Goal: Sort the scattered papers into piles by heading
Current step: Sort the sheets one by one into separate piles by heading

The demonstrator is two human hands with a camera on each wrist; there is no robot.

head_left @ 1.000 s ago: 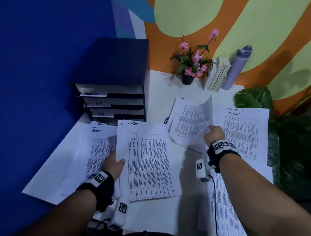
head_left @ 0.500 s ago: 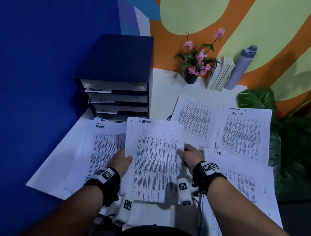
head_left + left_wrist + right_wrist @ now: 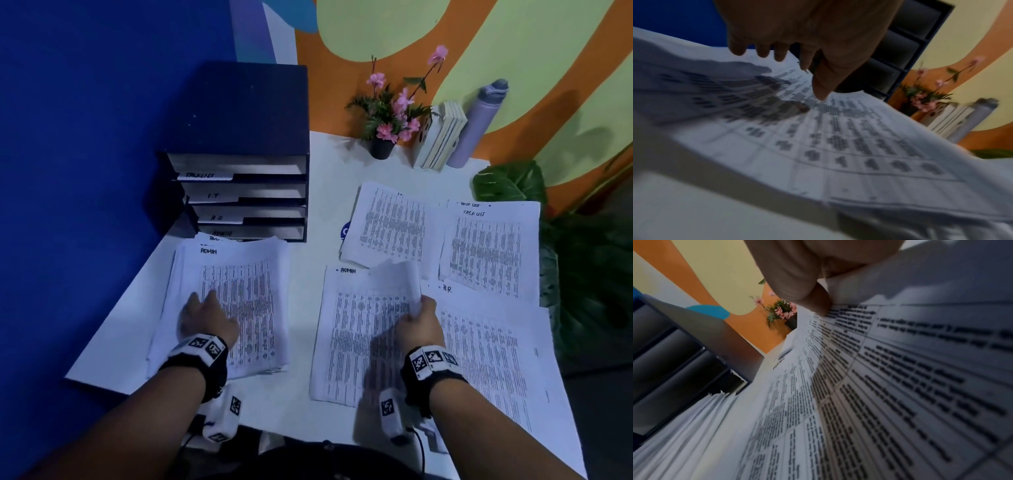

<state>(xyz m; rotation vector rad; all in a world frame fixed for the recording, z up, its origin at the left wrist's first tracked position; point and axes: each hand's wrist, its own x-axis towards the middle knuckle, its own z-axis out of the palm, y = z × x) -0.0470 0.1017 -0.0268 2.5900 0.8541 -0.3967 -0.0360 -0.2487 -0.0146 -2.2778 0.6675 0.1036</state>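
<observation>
A thick pile headed ADMIN (image 3: 239,291) lies at the left of the white desk (image 3: 301,404). My left hand (image 3: 205,318) rests on the pile with its fingers straight; in the left wrist view the left hand (image 3: 807,40) has its thumb tip on the printed top sheet (image 3: 838,146). My right hand (image 3: 419,317) pinches the curled-up right edge of a single ADMIN sheet (image 3: 356,342) lying in the middle. In the right wrist view, the thumb of my right hand (image 3: 797,280) presses that sheet (image 3: 900,386). Right of it lie an H.R. sheet (image 3: 486,349), a TASK LIST sheet (image 3: 486,253) and one more sheet (image 3: 390,226) whose heading I cannot read.
A dark blue tray organiser (image 3: 239,120) with slots labelled TASK LIST, I.T, H.R and ADMIN stands behind the left pile. A flower pot (image 3: 382,147), books (image 3: 438,140) and a grey bottle (image 3: 476,126) line the back wall. A leafy plant (image 3: 582,257) stands off the right edge.
My left hand has let go of the middle ADMIN sheet and moved left onto the ADMIN pile. My right hand now lifts the right edge of an ADMIN sheet lying further right.
</observation>
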